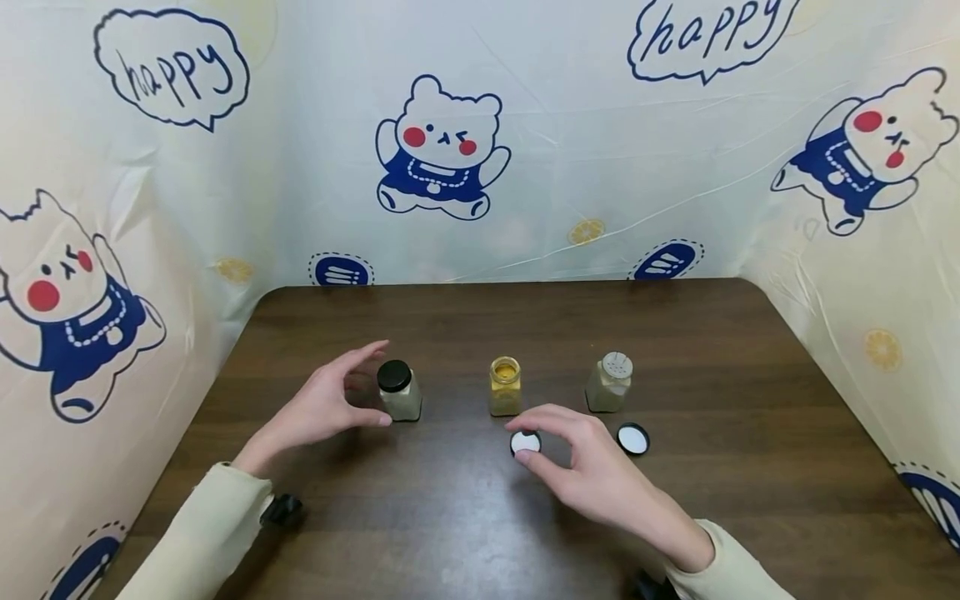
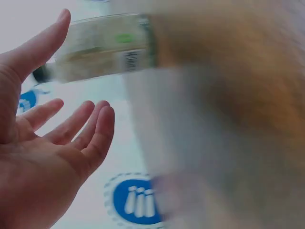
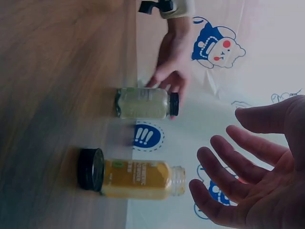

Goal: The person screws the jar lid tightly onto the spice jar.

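Note:
In the head view my left hand (image 1: 326, 402) curves around the left side of a small glass jar (image 1: 403, 402) of pale powder, which wears a black cap. Its thumb overlaps the jar's lower front there; in the left wrist view the fingers (image 2: 102, 131) are spread, apart from the jar. My right hand (image 1: 581, 454) hovers with parted fingers over a black lid (image 1: 526, 442), white side up, and holds nothing. Just behind that lid stands an uncapped glass jar of yellow powder (image 1: 506, 392), its label partly readable in the right wrist view.
Right of the yellow jar stands a third glass jar (image 1: 606, 387) with a perforated shaker top. A second black lid (image 1: 633, 439) lies white side up in front of it. All sit on a dark wooden table (image 1: 420, 533), with a printed curtain (image 1: 558, 167) behind and at both sides.

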A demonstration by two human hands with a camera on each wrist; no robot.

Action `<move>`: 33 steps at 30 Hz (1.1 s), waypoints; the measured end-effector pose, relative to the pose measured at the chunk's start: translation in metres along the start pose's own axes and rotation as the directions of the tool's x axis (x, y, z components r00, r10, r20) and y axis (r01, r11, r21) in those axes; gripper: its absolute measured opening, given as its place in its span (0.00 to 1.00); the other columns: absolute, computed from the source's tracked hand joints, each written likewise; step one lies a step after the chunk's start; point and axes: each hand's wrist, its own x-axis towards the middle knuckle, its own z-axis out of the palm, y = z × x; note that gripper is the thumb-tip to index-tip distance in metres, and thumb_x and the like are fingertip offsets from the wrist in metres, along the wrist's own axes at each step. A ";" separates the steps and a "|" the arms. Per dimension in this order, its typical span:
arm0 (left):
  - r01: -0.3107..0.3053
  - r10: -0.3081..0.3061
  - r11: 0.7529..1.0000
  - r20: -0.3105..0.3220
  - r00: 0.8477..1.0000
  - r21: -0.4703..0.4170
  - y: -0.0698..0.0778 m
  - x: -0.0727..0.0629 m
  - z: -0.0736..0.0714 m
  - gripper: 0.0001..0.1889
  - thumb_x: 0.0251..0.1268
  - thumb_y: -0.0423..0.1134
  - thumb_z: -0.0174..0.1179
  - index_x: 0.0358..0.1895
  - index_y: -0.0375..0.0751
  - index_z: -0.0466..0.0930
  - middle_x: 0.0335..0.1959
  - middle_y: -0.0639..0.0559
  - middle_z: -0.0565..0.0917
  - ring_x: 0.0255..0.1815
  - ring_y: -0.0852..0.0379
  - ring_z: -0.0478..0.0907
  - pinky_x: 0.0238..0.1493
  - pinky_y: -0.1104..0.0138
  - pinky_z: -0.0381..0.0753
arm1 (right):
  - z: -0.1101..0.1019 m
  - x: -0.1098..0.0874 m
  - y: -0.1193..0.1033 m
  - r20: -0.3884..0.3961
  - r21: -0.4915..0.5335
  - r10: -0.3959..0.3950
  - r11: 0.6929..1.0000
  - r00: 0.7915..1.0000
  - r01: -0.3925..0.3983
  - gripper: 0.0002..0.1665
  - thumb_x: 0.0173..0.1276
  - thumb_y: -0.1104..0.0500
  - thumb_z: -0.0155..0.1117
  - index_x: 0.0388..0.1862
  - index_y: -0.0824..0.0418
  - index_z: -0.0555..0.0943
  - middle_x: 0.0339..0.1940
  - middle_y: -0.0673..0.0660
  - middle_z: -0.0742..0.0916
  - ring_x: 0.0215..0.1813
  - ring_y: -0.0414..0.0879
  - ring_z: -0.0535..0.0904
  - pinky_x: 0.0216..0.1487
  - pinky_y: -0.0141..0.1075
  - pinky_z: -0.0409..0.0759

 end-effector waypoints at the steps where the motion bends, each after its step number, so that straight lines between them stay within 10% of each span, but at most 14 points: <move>1: 0.000 0.000 1.000 -0.021 1.000 0.001 0.005 -0.002 -0.003 0.55 0.51 0.42 0.85 0.83 0.48 0.61 0.72 0.43 0.74 0.63 0.40 0.79 0.62 0.44 0.79 | -0.001 -0.002 0.001 0.000 -0.001 0.001 1.000 1.000 -0.001 0.19 0.69 0.66 0.75 0.56 0.50 0.88 0.54 0.42 0.88 0.58 0.40 0.83 0.59 0.44 0.81; 11: -0.085 0.088 0.996 -0.321 0.943 0.023 0.063 -0.019 -0.016 0.48 0.49 0.35 0.86 0.76 0.50 0.71 0.66 0.53 0.77 0.65 0.51 0.76 0.58 0.72 0.77 | -0.004 -0.011 0.012 -0.019 -0.001 -0.014 1.000 1.000 0.014 0.20 0.69 0.68 0.74 0.56 0.50 0.88 0.52 0.41 0.88 0.56 0.43 0.85 0.58 0.42 0.82; 20: -0.147 0.128 0.989 -0.420 0.898 -0.013 0.109 -0.027 -0.001 0.40 0.51 0.30 0.84 0.70 0.51 0.79 0.63 0.58 0.80 0.60 0.60 0.78 0.59 0.72 0.75 | -0.005 -0.013 0.017 -0.018 -0.011 0.011 1.000 1.000 -0.011 0.20 0.69 0.67 0.75 0.55 0.49 0.88 0.52 0.39 0.88 0.55 0.44 0.85 0.57 0.44 0.82; 33: -0.148 0.109 0.984 -0.321 0.941 -0.102 0.130 -0.031 0.036 0.34 0.54 0.34 0.83 0.66 0.54 0.81 0.61 0.62 0.81 0.57 0.59 0.81 0.58 0.66 0.79 | -0.003 -0.013 0.022 -0.016 -0.019 0.028 0.999 0.999 -0.028 0.19 0.67 0.68 0.75 0.53 0.51 0.88 0.50 0.40 0.88 0.45 0.40 0.83 0.44 0.40 0.85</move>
